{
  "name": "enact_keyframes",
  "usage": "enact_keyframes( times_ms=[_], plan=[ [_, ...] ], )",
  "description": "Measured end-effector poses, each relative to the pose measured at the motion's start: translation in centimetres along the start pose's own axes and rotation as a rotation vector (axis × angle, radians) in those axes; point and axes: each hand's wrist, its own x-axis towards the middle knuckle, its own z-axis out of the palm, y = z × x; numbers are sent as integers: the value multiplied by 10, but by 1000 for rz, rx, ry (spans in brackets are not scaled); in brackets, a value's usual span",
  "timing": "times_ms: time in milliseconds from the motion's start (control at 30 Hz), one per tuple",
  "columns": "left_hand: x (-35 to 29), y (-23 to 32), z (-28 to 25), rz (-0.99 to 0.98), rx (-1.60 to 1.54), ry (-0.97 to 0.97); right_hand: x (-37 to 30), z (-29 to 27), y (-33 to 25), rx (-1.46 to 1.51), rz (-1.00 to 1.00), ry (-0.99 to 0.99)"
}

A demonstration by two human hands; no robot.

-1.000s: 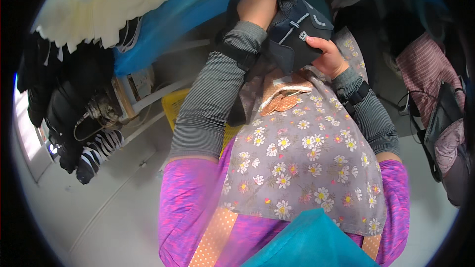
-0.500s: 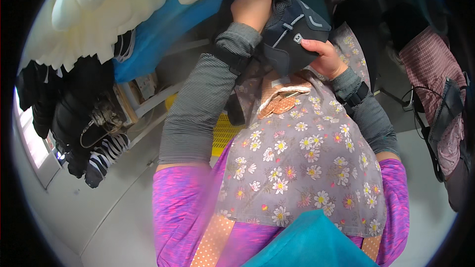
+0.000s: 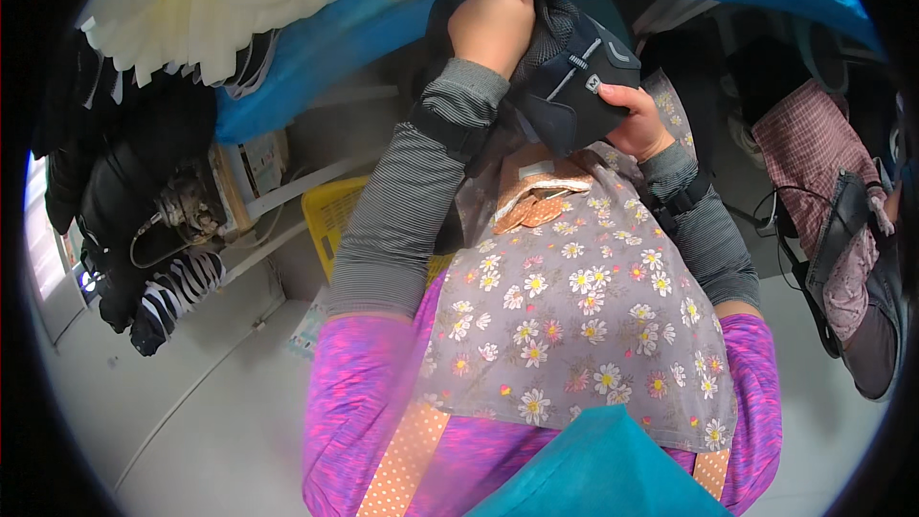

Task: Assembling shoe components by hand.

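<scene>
Between my hands is a dark navy and black glove [image 3: 598, 96] with grey stripes, a ribbed mesh part and a small white label. My left hand [image 3: 491, 31] is closed in a fist around its dark fabric at the upper left. On the right side, my right hand [image 3: 639, 123] grips the glove with the thumb on top near the label; the other fingers are mostly hidden beneath it. Both hands are just above the top of my grey flowered apron [image 3: 574, 325], near the blue-covered table edge.
White foam-like finger shapes [image 3: 230, 10] overhang the blue cover [image 3: 316, 67] at the upper left. Dark garments or gloves [image 3: 144, 182] hang at left, near a striped piece [image 3: 177, 297]. A yellow crate [image 3: 330, 215] stands below. Another person's plaid sleeve [image 3: 809, 139] shows at right.
My view has shifted slightly, and more of the yellow crate shows. Both hands keep their hold on the glove, which has tilted a little; my left fist has turned slightly.
</scene>
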Motion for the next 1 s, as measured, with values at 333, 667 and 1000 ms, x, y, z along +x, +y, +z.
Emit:
enact_keyframes(
  times_ms=[333, 667, 1000],
  plan=[
    [-3, -15, 36, 109, 56, -22, 4, -7, 5, -76, 11, 38],
    [1, -28, 37, -319, -248, -198, 3, -16, 5, 58, 63, -19],
    [-8, -48, 36, -404, -478, -35, -9, -11, 31, -31, -86, -54]
  ],
)
